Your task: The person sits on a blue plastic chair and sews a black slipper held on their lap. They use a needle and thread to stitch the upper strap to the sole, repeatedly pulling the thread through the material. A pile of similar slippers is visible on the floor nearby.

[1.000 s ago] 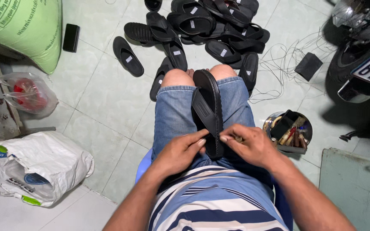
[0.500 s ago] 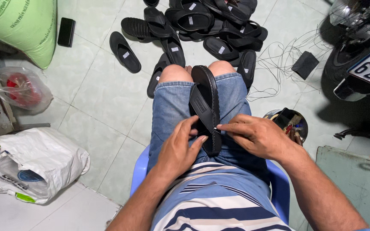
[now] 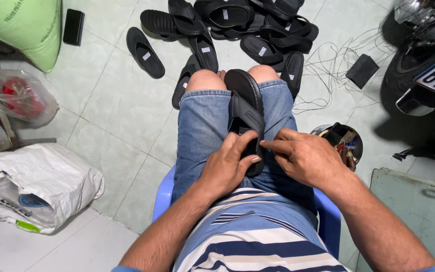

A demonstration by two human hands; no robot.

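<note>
A black slide sandal point(image 3: 246, 113) lies lengthwise along the person's lap, sole down on the denim shorts point(image 3: 202, 126), its toe end reaching out between the bare knees and its heel end tucked in toward the belly. It looks light and rubbery, the sort of thing that bends readily at the strap yet keeps its shape at the sole; I would judge the matt surface gives a fair grip, and the sensible place to take it is by the edges of the sole near the heel, or by the broad strap across the middle.

The left hand point(image 3: 227, 163) is laid over the heel end, fingers point(image 3: 241, 143) curled loosely round the near edge of the strap and the side of the sole, clasping it rather than squeezing. The right hand point(image 3: 305, 157) comes in from the other side with forefinger and thumb drawn together in a pinch just at the sandal's edge, the other fingers folded; what, if anything, sits in that pinch is too small to tell.

The person sits on a blue plastic chair point(image 3: 164, 189). Beyond the knees a heap of matching black sandals point(image 3: 237, 25) is spread on the pale tiled floor point(image 3: 117, 100), with loose thread point(image 3: 338, 60) tangled beside it. A round tin of tools point(image 3: 341, 141) stands just by the right thigh, and a white sack point(image 3: 36, 184) slumps to the left.
</note>
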